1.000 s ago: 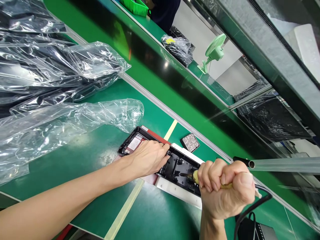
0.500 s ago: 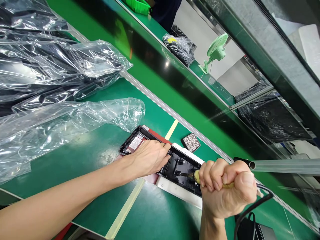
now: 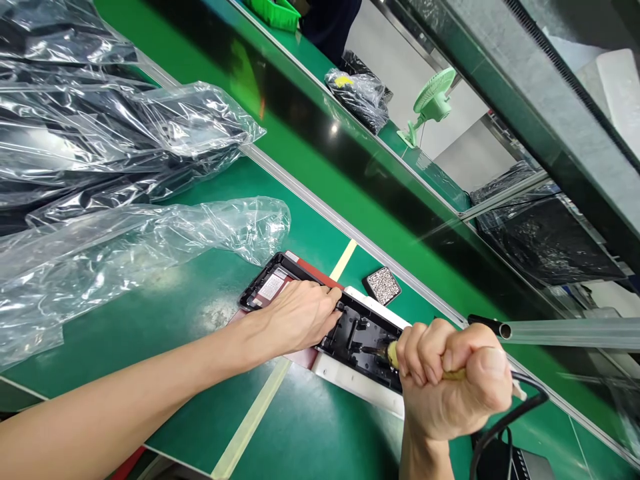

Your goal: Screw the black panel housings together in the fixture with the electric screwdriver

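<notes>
A long black plastic housing [image 3: 356,337] lies in a white and red holder [image 3: 345,381] on the green bench. My left hand [image 3: 305,312] is closed over the housing's middle, its fingers curled on the part's edge. My right hand [image 3: 453,373] is wrapped round the yellow handle of a corded tool [image 3: 393,355]. The tool's dark metal tip reaches down into the housing, just right of my left hand; the exact contact point is too small to tell. A white label [image 3: 271,287] shows inside the housing's left end.
Clear plastic bags [image 3: 210,227] and wrapped dark parts [image 3: 115,133] cover the left side. A small speckled block [image 3: 383,285] sits behind the holder. A metal tube [image 3: 570,333] juts in at right, above a black device [image 3: 530,463]. A green fan [image 3: 434,97] stands beyond the belt.
My right hand has shifted very slightly with the tool, and its cord has moved a little. My left hand and the housing look unmoved.
</notes>
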`<state>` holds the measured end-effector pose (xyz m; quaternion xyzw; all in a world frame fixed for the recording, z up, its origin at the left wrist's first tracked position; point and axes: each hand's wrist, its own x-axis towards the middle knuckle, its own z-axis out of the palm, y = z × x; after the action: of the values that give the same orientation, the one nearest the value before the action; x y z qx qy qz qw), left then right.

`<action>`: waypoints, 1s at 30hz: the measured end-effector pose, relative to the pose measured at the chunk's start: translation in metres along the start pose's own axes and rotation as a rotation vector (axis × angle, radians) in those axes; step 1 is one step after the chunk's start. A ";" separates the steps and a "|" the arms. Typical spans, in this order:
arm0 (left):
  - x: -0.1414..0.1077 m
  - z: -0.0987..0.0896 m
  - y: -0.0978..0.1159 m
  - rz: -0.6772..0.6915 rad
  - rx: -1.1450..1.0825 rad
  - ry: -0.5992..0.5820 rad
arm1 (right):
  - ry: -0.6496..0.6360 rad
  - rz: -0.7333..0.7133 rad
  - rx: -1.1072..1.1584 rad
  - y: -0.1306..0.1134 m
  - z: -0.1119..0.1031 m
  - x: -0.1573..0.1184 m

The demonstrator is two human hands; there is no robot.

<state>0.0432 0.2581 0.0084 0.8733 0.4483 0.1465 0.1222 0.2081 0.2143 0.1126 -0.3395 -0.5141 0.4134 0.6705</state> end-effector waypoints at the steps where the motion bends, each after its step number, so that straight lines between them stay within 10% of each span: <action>1: 0.000 0.000 0.000 -0.001 0.000 -0.001 | 0.001 0.004 0.000 0.000 0.000 0.000; 10: 0.001 -0.004 0.001 -0.012 -0.006 -0.038 | -0.015 -0.022 0.002 -0.001 0.003 -0.002; 18: 0.000 -0.006 0.001 -0.007 -0.018 -0.040 | -0.353 0.113 0.038 -0.016 -0.016 0.005; 30: 0.003 -0.009 0.003 -0.020 0.000 -0.064 | 0.108 -0.152 -0.035 -0.014 -0.022 0.015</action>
<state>0.0435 0.2595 0.0178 0.8731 0.4527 0.1173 0.1380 0.2340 0.2211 0.1262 -0.3332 -0.5085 0.3333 0.7206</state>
